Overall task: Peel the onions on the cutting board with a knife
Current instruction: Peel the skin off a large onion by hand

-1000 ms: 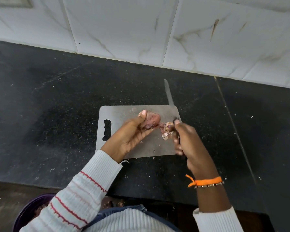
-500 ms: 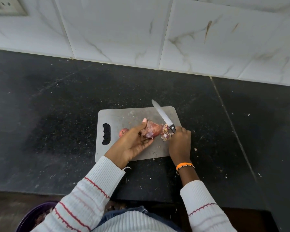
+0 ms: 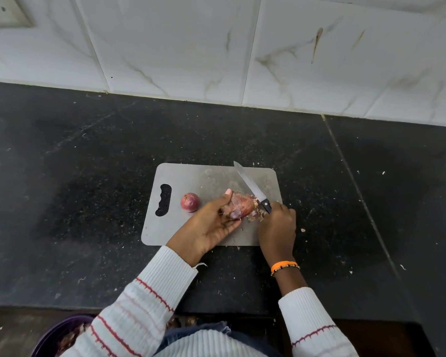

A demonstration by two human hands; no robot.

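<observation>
A grey cutting board [image 3: 180,176] lies on the black counter. My left hand [image 3: 211,225] grips a reddish onion [image 3: 238,207] just above the board's middle. Loose dry skin [image 3: 255,215] hangs off the onion's right end. My right hand [image 3: 277,225] grips the black handle of a small knife [image 3: 250,185], whose blade points up and left across the onion's right end. A second, smaller red onion [image 3: 189,202] sits alone on the board, next to the handle slot.
A white marble-tiled wall [image 3: 216,47] rises behind the counter, with a socket plate [image 3: 3,14] at top left. A purple bowl [image 3: 54,336] holding peel sits below the counter edge at bottom left. Skin flakes [image 3: 303,230] dot the counter right of the board.
Both hands came down toward the board with the onion. The knife blade swung from pointing straight away to leaning up-left. The small onion, hidden before, now shows on the board.
</observation>
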